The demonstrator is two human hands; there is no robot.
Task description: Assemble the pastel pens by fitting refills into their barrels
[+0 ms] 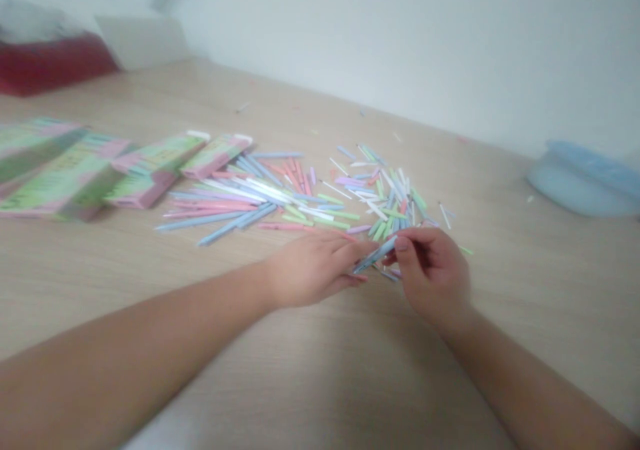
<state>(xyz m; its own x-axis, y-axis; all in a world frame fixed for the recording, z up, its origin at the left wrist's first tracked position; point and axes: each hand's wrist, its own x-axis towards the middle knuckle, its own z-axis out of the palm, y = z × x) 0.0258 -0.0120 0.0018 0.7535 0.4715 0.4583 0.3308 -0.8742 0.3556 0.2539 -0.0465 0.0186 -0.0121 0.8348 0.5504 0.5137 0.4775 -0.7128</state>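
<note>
A slim, pale blue pen-like stick (375, 255) slants between my two hands. My right hand (437, 273) pinches its upper end between thumb and fingers. At its lower end, my left hand (310, 267) has fingers and thumb closed about it, though blur hides the exact contact. Just beyond my hands lies a loose heap of short, thin pieces (385, 203) in green, white, blue, purple and red. Longer pastel sticks (235, 203), pink, blue and white, are spread to the left of that heap.
Several pink-and-green boxes (155, 167) lie at the left of the wooden table (280, 370). A red box (55, 63) stands at the back left, near a cream panel (143, 40). On the right sits a light blue rounded pouch-like thing (585, 180). A white wall (400, 43) rises behind.
</note>
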